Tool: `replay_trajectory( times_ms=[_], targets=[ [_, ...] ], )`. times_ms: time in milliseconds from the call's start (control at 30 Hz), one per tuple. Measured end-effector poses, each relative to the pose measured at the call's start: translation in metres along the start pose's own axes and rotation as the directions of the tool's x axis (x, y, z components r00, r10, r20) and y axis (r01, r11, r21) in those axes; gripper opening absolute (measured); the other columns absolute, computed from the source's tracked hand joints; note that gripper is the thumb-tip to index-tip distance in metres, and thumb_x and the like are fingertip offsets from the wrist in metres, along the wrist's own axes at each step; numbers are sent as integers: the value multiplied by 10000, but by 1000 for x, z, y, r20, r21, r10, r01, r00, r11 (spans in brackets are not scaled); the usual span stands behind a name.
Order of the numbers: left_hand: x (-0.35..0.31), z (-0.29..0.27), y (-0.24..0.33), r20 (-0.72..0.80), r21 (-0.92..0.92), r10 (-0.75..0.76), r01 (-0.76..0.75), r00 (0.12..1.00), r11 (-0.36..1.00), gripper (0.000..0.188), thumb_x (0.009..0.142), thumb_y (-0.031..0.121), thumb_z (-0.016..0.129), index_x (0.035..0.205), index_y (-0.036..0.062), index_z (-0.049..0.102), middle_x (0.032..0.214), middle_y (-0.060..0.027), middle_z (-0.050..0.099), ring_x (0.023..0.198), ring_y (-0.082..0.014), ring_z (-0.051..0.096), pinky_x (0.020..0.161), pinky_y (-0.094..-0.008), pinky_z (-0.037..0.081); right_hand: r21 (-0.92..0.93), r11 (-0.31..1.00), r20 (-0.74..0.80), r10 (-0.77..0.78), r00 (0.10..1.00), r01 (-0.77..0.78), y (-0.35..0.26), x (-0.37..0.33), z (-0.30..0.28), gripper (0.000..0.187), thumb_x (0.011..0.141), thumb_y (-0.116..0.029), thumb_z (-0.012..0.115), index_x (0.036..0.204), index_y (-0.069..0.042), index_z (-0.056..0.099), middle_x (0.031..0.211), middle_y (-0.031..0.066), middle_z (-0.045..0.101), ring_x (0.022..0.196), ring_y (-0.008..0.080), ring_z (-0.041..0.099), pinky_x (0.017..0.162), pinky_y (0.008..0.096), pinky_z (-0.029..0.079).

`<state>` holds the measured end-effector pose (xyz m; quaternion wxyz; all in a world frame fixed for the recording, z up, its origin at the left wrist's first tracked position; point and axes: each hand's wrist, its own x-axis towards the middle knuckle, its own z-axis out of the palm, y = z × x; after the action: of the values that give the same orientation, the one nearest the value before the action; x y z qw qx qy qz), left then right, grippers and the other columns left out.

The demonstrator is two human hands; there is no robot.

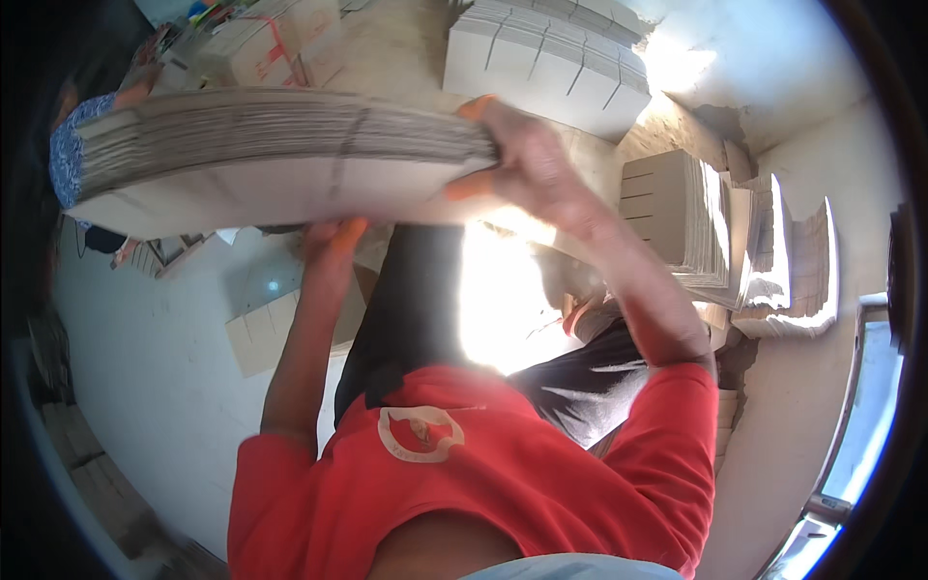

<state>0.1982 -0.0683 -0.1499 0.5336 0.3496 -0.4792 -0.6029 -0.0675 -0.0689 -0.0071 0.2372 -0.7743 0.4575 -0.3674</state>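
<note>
A thick stack of flat slotted cardboard sheets (261, 188) is held up in front of me, stretching across the left and middle of the view. My right hand (536, 164) grips its right end, thumb and fingers spread over the edge. Beneath the lower edge, my left hand (333, 237) supports it near the middle; most of its fingers are hidden by the stack. Orange coverings show on fingertips of both hands. The stack and my right hand are slightly blurred.
A large cardboard pile (546, 72) stands at the back, and more upright stacks (667, 213) line the right wall. Cardboard (261, 333) lies on the floor at left. Another person in blue patterned cloth (68, 159) is partly hidden beyond my stack. Cartons (251, 48) sit far left.
</note>
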Motion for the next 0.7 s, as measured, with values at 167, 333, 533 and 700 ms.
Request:
replay_trajectory(
  times_ms=[167, 333, 533, 700],
  targets=[
    [110, 84, -88, 302, -248, -225, 304, 926, 920, 285, 842, 143, 621, 1075, -4, 548, 1046, -119, 597, 1007, -256, 585, 930, -412, 457, -490, 863, -83, 99, 992, -127, 79, -24, -96, 497, 594, -191, 818, 1007, -74, 568, 892, 83, 619, 892, 254, 596, 832, 363, 461],
    [174, 167, -134, 333, -53, -364, 403, 870, 914, 321, 825, 191, 653, 1037, -32, 562, 1009, -134, 615, 956, -228, 609, 905, -387, 467, -444, 808, -114, 378, 919, -387, 143, -24, -157, 561, 590, -149, 809, 1082, -56, 557, 983, 104, 629, 936, 248, 598, 839, 349, 460],
    [230, 200, -163, 450, 445, -550, 357, 703, 821, 257, 800, 135, 667, 999, -9, 591, 899, -108, 642, 828, -190, 628, 764, -309, 493, -327, 847, -44, 430, 902, -420, 223, -11, -219, 643, 568, -50, 796, 1159, -66, 544, 978, 93, 618, 929, 203, 582, 833, 307, 442],
    [252, 193, -187, 471, 544, -420, 119, 775, 830, 257, 698, 88, 747, 886, 1, 595, 779, -70, 628, 713, -142, 594, 649, -267, 482, -703, 603, -232, 306, 923, -376, 307, -46, -233, 733, 624, -92, 766, 1285, -105, 448, 1193, 130, 573, 1089, 302, 548, 894, 385, 443]
  ],
)
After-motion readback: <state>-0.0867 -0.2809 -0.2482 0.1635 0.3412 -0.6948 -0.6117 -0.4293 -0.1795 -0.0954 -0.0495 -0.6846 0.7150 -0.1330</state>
